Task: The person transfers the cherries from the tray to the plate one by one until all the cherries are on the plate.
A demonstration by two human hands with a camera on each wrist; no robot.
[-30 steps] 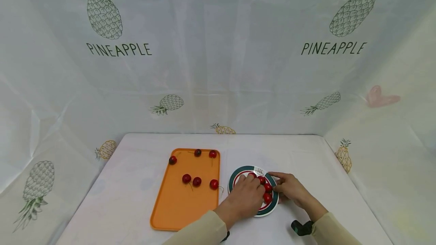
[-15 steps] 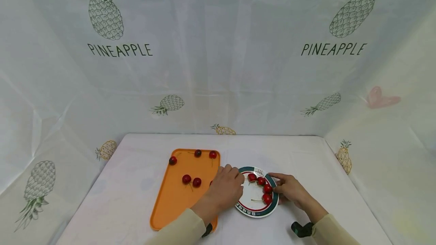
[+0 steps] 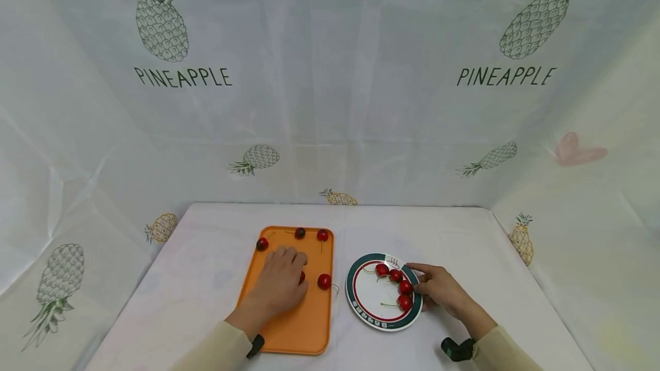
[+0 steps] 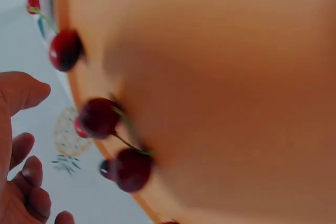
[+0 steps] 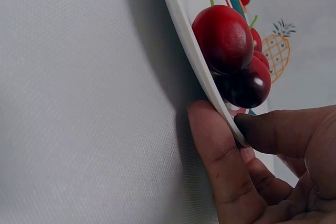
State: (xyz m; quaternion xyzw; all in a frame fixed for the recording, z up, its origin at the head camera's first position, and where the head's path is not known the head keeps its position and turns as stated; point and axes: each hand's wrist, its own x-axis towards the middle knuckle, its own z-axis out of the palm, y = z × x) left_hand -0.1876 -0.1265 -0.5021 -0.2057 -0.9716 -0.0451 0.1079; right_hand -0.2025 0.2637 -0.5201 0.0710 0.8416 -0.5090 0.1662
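My left hand is over the orange tray. In the left wrist view its thumb and fingers are apart, with nothing between them, and two cherries, one beside another, lie just beyond. From the head the hand partly covers this pair; one cherry peeks out beside it. My right hand pinches the right rim of the round plate, thumb on top and a finger underneath, as the right wrist view shows. Several red cherries with stems, one nearest that hand, sit along the plate's right side.
Near the tray's far edge are three more cherries, at left, middle and right. Another cherry lies by its right edge, stem over the rim. A white cloth covers the table; a pineapple-print curtain hangs behind.
My left hand has moved left from above the plate to over the tray, uncovering the plate's cherries and left side. The right hand keeps its grip on the plate's rim.
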